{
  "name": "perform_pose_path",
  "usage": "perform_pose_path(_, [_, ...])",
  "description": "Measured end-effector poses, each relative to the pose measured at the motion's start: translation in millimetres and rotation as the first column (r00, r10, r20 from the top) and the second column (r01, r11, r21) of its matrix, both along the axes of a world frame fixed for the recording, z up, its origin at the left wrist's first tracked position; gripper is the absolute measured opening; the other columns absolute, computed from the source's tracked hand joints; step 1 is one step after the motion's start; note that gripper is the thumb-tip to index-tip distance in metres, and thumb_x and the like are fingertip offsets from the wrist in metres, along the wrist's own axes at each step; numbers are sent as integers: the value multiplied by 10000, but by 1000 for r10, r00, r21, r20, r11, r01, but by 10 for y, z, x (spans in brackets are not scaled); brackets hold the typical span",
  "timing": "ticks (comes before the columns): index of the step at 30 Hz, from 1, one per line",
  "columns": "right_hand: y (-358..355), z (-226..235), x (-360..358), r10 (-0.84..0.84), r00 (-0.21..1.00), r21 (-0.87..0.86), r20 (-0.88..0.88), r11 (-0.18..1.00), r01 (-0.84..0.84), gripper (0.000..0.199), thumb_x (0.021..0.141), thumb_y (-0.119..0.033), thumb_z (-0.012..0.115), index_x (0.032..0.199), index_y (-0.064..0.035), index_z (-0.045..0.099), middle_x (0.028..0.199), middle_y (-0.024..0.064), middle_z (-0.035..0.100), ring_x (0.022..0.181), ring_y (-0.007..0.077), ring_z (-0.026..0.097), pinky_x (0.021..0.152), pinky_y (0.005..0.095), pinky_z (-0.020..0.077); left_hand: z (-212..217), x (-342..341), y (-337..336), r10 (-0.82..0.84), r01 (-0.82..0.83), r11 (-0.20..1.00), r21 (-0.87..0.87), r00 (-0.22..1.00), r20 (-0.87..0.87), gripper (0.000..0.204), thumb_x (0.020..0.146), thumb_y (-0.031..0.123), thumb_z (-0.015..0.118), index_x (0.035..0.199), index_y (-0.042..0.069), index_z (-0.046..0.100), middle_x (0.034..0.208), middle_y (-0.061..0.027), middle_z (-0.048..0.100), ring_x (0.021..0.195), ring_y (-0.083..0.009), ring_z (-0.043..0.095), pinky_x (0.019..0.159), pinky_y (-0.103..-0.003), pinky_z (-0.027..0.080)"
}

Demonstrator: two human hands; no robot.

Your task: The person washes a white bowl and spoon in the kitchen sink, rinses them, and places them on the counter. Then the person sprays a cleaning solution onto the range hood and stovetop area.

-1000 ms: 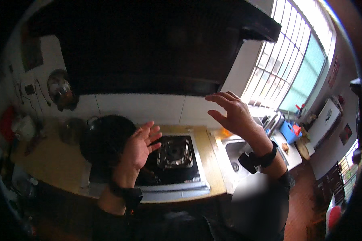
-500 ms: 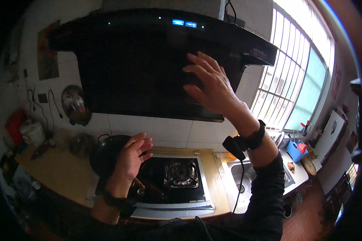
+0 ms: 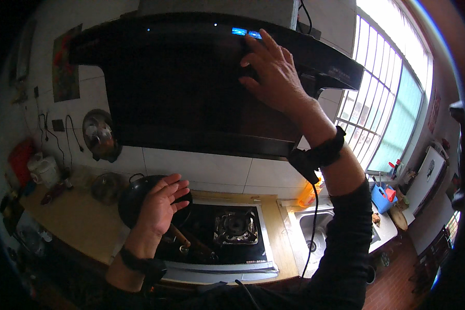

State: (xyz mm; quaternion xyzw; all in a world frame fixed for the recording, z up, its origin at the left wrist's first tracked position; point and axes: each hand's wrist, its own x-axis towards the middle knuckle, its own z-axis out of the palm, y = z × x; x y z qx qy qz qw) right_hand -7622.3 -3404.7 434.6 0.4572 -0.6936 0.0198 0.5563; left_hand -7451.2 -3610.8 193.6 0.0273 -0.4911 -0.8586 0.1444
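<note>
Fingers of your right hand (image 3: 275, 70) spread flat against the glossy black hood (image 3: 191, 88), fingertips beside its small blue lights (image 3: 245, 33); your left hand (image 3: 160, 206) hovers open, palm up, holding nothing, above the round dark wok (image 3: 134, 199) with its wooden handle (image 3: 180, 236); beneath lie the black glass stove (image 3: 232, 230) and steel sink (image 3: 315, 230).

Both arms wear long black sleeves. The left hand (image 3: 159, 205) has a black band on its wrist. The right hand (image 3: 275, 70) has one too, with a thin black cable hanging down, maybe from a small box.
</note>
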Motion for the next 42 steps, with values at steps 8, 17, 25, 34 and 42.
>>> perform_pose_path(8, [-68, -124, -157, -65, 998, -131, -14, 989, 62, 314, 788, -287, 721, 1053, -160, 610, 1517, 121, 282, 1443, 343, 102, 1120, 541, 142, -129, -25, -55, 22, -21, 1000, -8, 999, 49, 292, 892, 204, 575, 1177, 140, 570, 1182, -93, 620, 1072, -212, 572, 888, -413, 439])
perform_pose_path(17, [-163, -139, -283, 17, 995, -162, -95, 986, -33, 295, 768, -264, 730, 1005, -138, 607, 1489, 132, 303, 1433, 352, 117, 1095, 564, 172, -207, -63, -78, 21, -17, 999, -39, 994, 103, 291, 900, 194, 563, 1185, 138, 564, 1176, -85, 621, 1067, -201, 572, 885, -419, 442])
perform_pose_path(25, [-229, -103, -215, 7, 993, -151, -114, 988, -25, 313, 777, -281, 721, 1032, -138, 610, 1484, 114, 317, 1431, 352, 126, 1088, 566, 183, -212, -40, -105, -9, 14, 999, -36, 993, 119, 318, 908, 202, 568, 1213, 118, 540, 1180, -77, 605, 1106, -198, 543, 907, -395, 426])
perform_pose_path(34, [-414, -83, -201, -2, 997, -124, -82, 992, -9, 313, 787, -300, 715, 1038, -142, 613, 1481, 109, 329, 1428, 353, 137, 1097, 573, 171, -214, -33, -118, -32, 31, 999, 8, 989, 144, 307, 899, 185, 577, 1197, 117, 552, 1173, -71, 610, 1097, -195, 547, 899, -389, 426])
perform_pose_path(42, [-245, -648, 428, 235, 956, -12, 175, 971, -237, 344, 752, -217, 759, 1062, -172, 616, 1473, 97, 363, 1408, 347, 225, 1085, 552, 239, -296, -94, -67, -121, 119, 993, 20, 985, 124, 374, 867, 309, 601, 1197, 141, 552, 1185, -81, 614, 1080, -211, 559, 902, -411, 425])
